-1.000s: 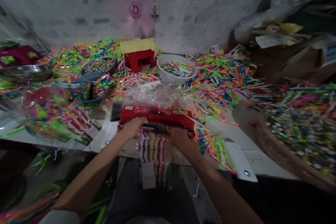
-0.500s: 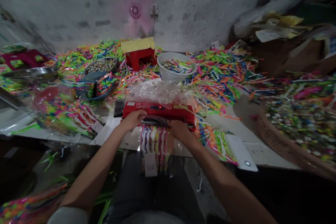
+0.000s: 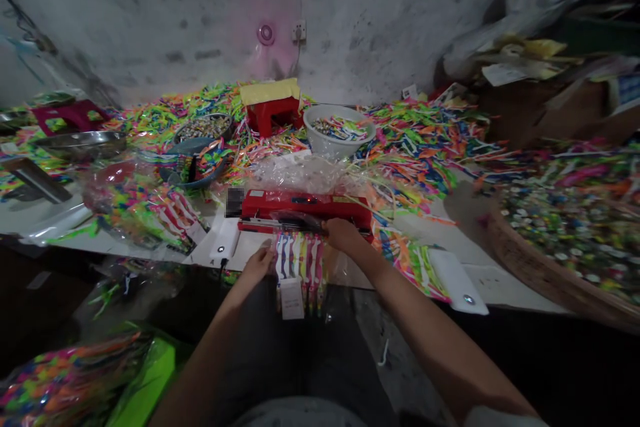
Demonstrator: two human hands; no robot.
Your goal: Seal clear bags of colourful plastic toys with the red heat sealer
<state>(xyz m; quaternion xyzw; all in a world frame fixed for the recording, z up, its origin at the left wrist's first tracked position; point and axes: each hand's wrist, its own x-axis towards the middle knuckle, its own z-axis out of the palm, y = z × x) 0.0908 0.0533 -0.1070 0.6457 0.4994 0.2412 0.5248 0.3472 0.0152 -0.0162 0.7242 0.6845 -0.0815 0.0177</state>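
A red bag heat sealer (image 3: 325, 205) with a small lit lamp stands at the table's front. From its front edge hangs a clear plastic bag (image 3: 299, 260) of colourful strips with a white label card (image 3: 292, 299), its upper end at the sealer. My right hand (image 3: 343, 235) is closed around the right end of the sealer's dark handle (image 3: 297, 223); its fingertips are partly hidden. Lower down, my left hand (image 3: 259, 263) has its fingers pressed together at the bag's left edge.
A white power bank-like slab (image 3: 223, 237) lies left of the sealer, a similar white slab (image 3: 457, 281) to the right. Behind are a white bowl (image 3: 340, 140), a red stool (image 3: 273, 115) and heaped colourful strips (image 3: 420, 137). A wide basket (image 3: 525, 260) stands at right.
My left hand has left the sealer's handle and moved down to the bag's left edge. My right hand stays at the handle. The view has shifted slightly.
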